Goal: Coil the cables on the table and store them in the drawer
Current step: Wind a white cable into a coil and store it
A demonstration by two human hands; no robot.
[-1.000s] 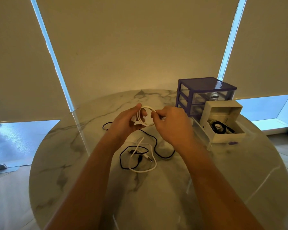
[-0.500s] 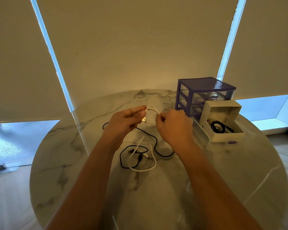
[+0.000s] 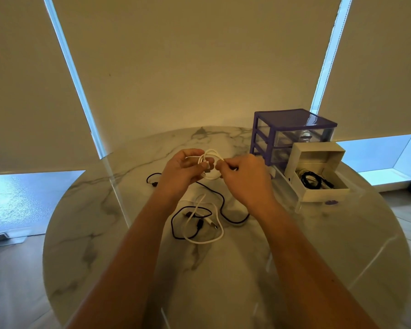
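From the head camera, we hold a small white cable coil up over the middle of the surface, well above the cables lying there. Our left hand has its fingers curled round the left side of the loops, thumb across them, and our right hand pinches the cable end at the coil's right edge, seemingly working it around or through the loops. The risk we see is that the coil is held only by fingertips: if the end is pulled too hard or the left hand's hold slackens, the loops could spring apart, and we judge a loose tuck would also let the coil unravel on the way to the drawer. Nearer to us, a loose white cable and a black cable lie crossed over each other, so lifting one could drag the other towards the edge. To the right, the open white drawer is drawn out of the purple drawer unit and already holds a coiled black cable; it juts well forward and looks easy to knock with a wrist. The surface is a round marble-patterned top with a glossy sheen. Behind it hang beige roller blinds, with daylight showing in the gaps between them and below their hems, and wood flooring shows at the lower corners.
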